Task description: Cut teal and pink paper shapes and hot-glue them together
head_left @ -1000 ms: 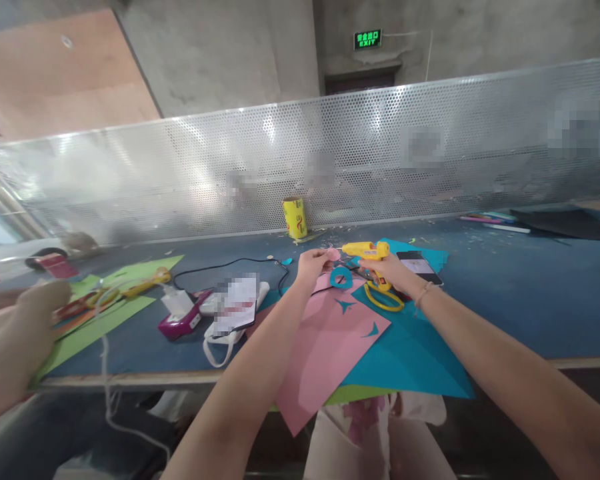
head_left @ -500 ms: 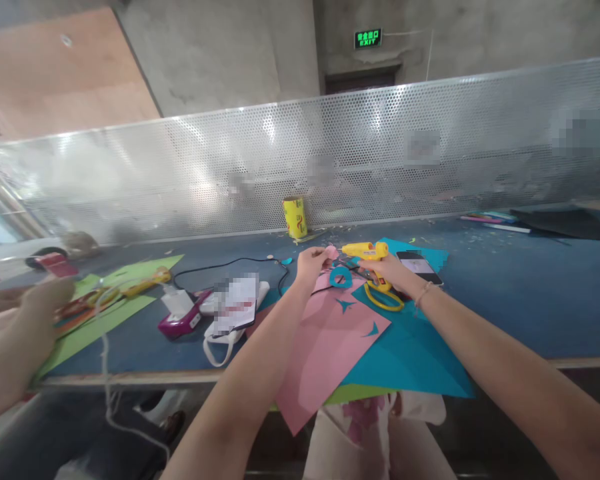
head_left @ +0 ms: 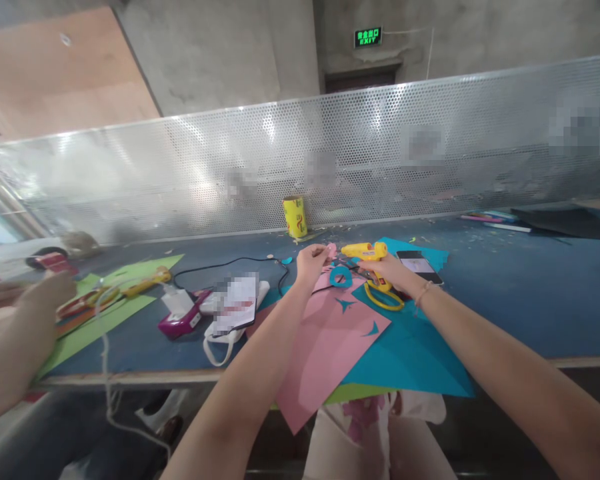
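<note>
Between the fingertips of my left hand [head_left: 310, 261] is a small pink paper piece [head_left: 332, 251]. My right hand [head_left: 389, 269] grips a yellow glue gun [head_left: 364, 251], its nozzle pointing left, close to the pink piece. Whether nozzle and paper touch I cannot tell. Below the hands lies a blue paper ring [head_left: 340, 277]. Yellow-handled scissors [head_left: 384, 297] rest just under my right hand, their blades partly hidden. A pink sheet [head_left: 325, 347] with blue scraps on it overlaps a blue sheet [head_left: 405, 353].
A yellow can-like container [head_left: 295, 217] stands by the perforated metal screen [head_left: 260, 160]. To the left are a phone [head_left: 239, 303], a purple power strip [head_left: 183, 320] and a black cord [head_left: 230, 265]. Another person's arm [head_left: 30, 320] reaches over green paper [head_left: 145, 270]. Another phone [head_left: 420, 265] lies right.
The pink piece has turned slightly in my left fingers. My right hand and the glue gun have hardly moved.
</note>
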`<state>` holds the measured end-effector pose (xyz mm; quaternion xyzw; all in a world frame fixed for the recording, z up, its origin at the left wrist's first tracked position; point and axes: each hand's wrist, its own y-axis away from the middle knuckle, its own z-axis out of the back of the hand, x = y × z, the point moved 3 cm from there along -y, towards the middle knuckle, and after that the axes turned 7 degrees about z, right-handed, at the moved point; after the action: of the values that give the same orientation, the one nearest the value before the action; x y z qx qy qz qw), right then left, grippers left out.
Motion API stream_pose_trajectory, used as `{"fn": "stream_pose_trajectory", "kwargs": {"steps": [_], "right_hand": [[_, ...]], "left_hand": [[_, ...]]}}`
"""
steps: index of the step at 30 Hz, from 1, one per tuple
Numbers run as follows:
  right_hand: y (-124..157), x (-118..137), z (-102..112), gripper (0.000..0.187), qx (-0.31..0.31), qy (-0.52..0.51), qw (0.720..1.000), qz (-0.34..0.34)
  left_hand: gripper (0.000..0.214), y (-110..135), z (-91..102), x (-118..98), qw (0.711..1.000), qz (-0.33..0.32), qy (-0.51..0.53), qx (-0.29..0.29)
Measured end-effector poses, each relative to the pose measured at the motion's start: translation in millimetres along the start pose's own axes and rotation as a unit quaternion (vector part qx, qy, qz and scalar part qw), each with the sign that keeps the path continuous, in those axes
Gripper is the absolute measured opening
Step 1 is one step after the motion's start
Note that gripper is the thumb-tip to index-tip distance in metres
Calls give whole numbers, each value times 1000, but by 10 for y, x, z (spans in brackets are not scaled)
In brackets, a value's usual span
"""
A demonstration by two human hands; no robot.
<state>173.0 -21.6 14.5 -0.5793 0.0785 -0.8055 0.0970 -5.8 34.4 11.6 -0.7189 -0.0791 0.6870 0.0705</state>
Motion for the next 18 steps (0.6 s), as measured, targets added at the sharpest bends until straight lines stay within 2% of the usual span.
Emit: {"fn": "stream_pose_trajectory", "kwargs": {"steps": [11, 18], "right_hand": [[3, 24, 6, 17, -2, 16, 1000, -5], [33, 101, 44, 23, -36, 54, 997, -31]], "left_hand": [[17, 13, -4, -20, 1000, 0, -8, -7], [10, 10, -11, -8, 1000, 13, -20, -2]]}}
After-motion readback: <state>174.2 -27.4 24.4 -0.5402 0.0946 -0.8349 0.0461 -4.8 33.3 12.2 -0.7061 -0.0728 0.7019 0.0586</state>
